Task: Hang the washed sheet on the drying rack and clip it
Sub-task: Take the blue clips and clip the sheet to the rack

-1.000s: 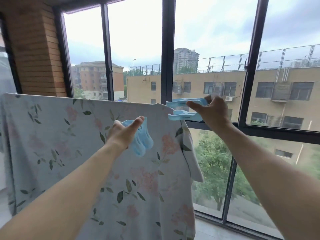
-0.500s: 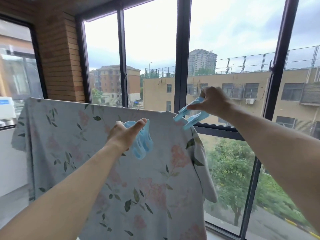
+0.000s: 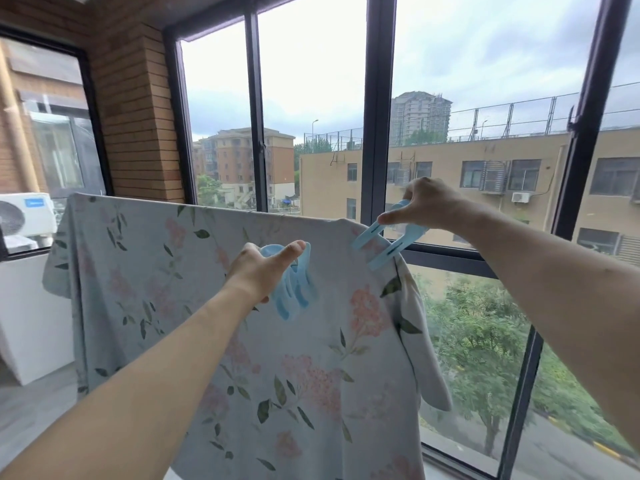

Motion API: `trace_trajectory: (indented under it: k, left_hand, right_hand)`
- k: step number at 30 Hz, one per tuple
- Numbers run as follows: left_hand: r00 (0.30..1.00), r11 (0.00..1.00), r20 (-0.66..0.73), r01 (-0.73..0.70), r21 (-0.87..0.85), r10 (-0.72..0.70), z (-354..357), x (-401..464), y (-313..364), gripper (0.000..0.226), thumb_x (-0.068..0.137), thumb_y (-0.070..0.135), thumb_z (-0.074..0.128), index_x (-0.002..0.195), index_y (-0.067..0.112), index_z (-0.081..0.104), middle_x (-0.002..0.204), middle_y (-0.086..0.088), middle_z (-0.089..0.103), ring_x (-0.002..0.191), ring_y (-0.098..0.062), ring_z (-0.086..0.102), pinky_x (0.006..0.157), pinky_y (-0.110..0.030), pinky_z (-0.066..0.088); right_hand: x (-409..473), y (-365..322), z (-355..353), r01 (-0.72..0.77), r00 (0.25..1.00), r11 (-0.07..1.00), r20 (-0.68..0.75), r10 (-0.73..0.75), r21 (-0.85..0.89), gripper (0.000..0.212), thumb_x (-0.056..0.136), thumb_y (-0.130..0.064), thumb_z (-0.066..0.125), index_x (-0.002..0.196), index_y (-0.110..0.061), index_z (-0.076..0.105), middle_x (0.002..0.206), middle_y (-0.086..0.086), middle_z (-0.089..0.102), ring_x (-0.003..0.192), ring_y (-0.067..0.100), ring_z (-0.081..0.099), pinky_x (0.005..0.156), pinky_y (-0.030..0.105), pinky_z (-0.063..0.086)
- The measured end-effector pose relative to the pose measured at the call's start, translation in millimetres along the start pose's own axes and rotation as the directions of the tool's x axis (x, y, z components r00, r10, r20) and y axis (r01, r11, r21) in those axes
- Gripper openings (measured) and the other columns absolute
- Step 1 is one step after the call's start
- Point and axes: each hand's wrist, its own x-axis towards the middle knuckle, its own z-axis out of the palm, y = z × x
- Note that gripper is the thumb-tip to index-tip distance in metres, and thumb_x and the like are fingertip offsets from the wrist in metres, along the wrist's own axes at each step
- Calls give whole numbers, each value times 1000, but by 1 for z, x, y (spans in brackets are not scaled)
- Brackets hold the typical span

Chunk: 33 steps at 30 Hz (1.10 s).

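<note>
clip (image 3: 386, 242) tilted down-left onto sheet (image 3: 207, 306)

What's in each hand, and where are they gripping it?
Right hand pinches an open blue clip by its handle end at the sheet corner. Left hand grips spare blue clips by their tops.

Both bare forearms reach forward. The left hand (image 3: 264, 271) curls closed around a bunch of pegs, index finger extended. The right hand (image 3: 424, 206), higher, pinches one peg between thumb and fingers, wrist bent downward.
</note>
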Motion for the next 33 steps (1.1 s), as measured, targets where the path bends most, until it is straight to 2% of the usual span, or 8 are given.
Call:
trace_trajectory:
  k: [10,15,21,23,26,28,30,33]
  left_hand:
    - [1000,1000,19,-9,2,9,5,11,-5,87,70,79,61,121,11,48,95,-8,62,77,-25,67,75,-49,62]
    - [1000,1000,30,-5,-1,5,10,15,-11,87,69,79,62,121,11,48,96,-8,61,78,-24,66,72,-45,62]
    - [999,999,43,-22,25,21,12,20,-10,86,68,81,61,119,14,47,98,-8,61,79,-24,66,67,-39,61]
    - [998,999,53,-33,21,32,12,23,-10,85,68,81,62,119,14,49,101,-7,62,82,-22,65,63,-35,60]
    - [997,999,72,-40,-16,41,9,25,-11,81,67,79,64,111,11,57,96,-8,67,80,-21,68,60,-33,60]
    - [996,997,76,-44,-61,48,6,25,-12,73,69,76,67,100,10,61,90,-9,69,76,-22,70,62,-34,62]
    - [996,993,70,-44,-108,51,-1,22,-14,63,71,69,70,89,9,61,82,-8,69,70,-22,69,62,-35,62]
    - [996,984,74,-42,-174,55,-23,18,-25,48,76,56,74,82,11,59,74,-8,67,61,-21,67,63,-41,63]
  right_hand:
    - [13,3,2,18,999,1000,35,-17,-9,55,66,-63,75,77,-13,57,78,7,60,65,19,53,58,32,48]
    - [12,9,7,-51,979,996,202,36,67,59,73,-68,65,96,-13,62,95,9,62,85,26,60,71,38,53]
    - [-3,6,3,-29,980,969,198,-21,244,120,48,-95,51,113,5,62,114,22,64,88,32,56,80,39,44]
    - [-10,3,2,-13,989,963,145,-28,270,109,63,-89,50,123,1,57,117,15,61,96,25,52,82,37,40]
    - [-16,-1,3,122,983,986,-150,-104,117,65,90,-57,54,135,-11,47,140,8,47,126,23,45,102,39,36]
    - [-18,-11,3,238,927,967,-277,-254,-91,56,93,-48,54,134,-11,47,143,9,45,133,25,40,113,42,27]
    - [-17,-26,6,325,869,915,-305,-389,-240,52,92,-42,56,133,-10,48,141,9,47,136,25,37,120,43,14]
    - [-22,-61,19,431,790,837,-307,-531,-338,49,88,-36,61,128,-7,52,136,12,50,133,28,41,121,44,13]
